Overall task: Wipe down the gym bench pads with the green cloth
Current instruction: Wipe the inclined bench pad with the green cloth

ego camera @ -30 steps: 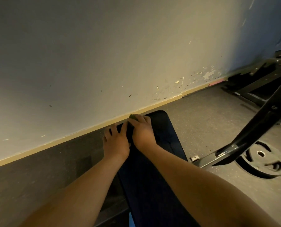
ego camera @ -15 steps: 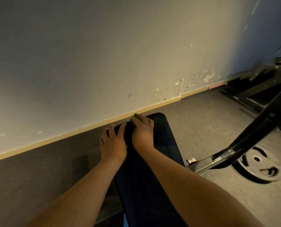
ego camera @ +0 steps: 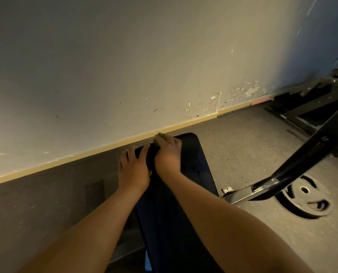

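A long dark blue bench pad (ego camera: 195, 166) runs from the bottom of the view toward the wall. My right hand (ego camera: 169, 154) presses a small green cloth (ego camera: 160, 137) onto the pad's far end; only a bit of the cloth shows beyond my fingers. My left hand (ego camera: 133, 170) lies flat on the pad's far left corner, fingers spread, touching the right hand's side. Both forearms cover much of the pad's near part.
A scuffed pale wall (ego camera: 124, 66) with a tan skirting stands just past the pad's end. A black metal frame bar (ego camera: 294, 166) slants across the right, above a black weight plate (ego camera: 305, 200) lying on the speckled floor. More black frame (ego camera: 311, 103) sits at the back right.
Both hands have stayed at the pad's far end, with the right hand and cloth shifting slightly toward the far edge. My head has moved a little, shifting the whole view.
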